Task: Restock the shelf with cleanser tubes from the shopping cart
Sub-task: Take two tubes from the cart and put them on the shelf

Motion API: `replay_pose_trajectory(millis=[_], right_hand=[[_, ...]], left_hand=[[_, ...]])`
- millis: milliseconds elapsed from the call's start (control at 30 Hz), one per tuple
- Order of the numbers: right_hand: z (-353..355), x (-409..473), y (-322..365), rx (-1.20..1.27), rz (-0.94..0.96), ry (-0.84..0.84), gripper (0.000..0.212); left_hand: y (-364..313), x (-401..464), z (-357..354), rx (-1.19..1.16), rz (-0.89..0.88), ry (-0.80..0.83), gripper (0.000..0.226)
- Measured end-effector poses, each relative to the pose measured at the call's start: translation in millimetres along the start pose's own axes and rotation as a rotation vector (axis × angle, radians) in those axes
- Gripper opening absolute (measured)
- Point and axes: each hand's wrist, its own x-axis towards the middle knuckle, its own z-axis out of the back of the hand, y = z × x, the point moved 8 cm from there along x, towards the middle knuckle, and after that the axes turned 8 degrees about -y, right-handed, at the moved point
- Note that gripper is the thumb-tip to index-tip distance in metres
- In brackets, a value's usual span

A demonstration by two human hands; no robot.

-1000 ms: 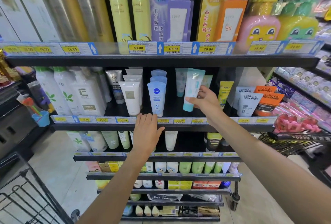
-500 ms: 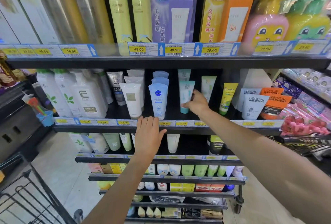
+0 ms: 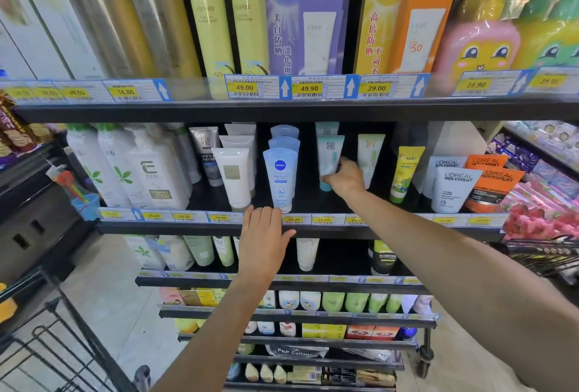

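A teal and white cleanser tube (image 3: 329, 156) stands upright on its cap on the second shelf (image 3: 194, 228), in front of another tube of the same kind. My right hand (image 3: 344, 177) is curled around its lower part. To its left stands a row of blue Nivea tubes (image 3: 279, 175). My left hand (image 3: 264, 238) lies flat with fingers apart on the shelf's front edge, just below the Nivea tubes, and holds nothing. A corner of the black wire shopping cart (image 3: 47, 347) shows at the bottom left.
White tubes (image 3: 233, 173) and white pump bottles (image 3: 153, 169) fill the shelf's left part; a yellow tube (image 3: 406, 173) and L'Oreal tubes (image 3: 454, 184) stand on the right. Sunscreen sprays and boxes occupy the shelf above. Lower shelves hold more tubes. Pink packets (image 3: 542, 206) jut out at right.
My right hand has carried the teal tube from the shelf's front edge deeper in and stood it upright behind the price strip. My left hand has stayed on the shelf edge.
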Motion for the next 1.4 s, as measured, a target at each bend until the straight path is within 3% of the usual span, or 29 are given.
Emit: replay_pose_trajectory(millis=[600, 767, 900, 1033, 1133, 1400], right_hand=[[-3.1, -0.8, -4.6, -0.003, -0.015, 0.065, 0.049], [10.2, -13.6, -3.2, -0.112, -0.024, 0.091, 0.042], [29.5, -41.9, 6.3, -0.245, 0.027, 0.119, 0.056], [47.5, -87.4, 21.3, -0.347, 0.142, 0.161, 0.064], [60.8, -132.1, 39.4, -0.414, 0.340, 0.158, 0.059], [37.3, -257.4, 67.0, -0.414, 0.657, 0.368, 0.059]], left_hand=[[-2.1, -1.4, 4.6, 0.000, 0.019, 0.052, 0.037], [-3.9, -1.0, 7.5, 0.000, 0.024, 0.071, 0.037], [-5.6, -1.0, 9.2, 0.015, 0.026, 0.128, 0.037], [-3.5, -0.5, 16.8, -0.010, 0.007, 0.164, 0.040], [1.9, -14.5, 36.1, -0.057, 0.025, 0.121, 0.050], [48.0, -127.5, 114.8, 0.040, 0.325, 0.169, 0.070]])
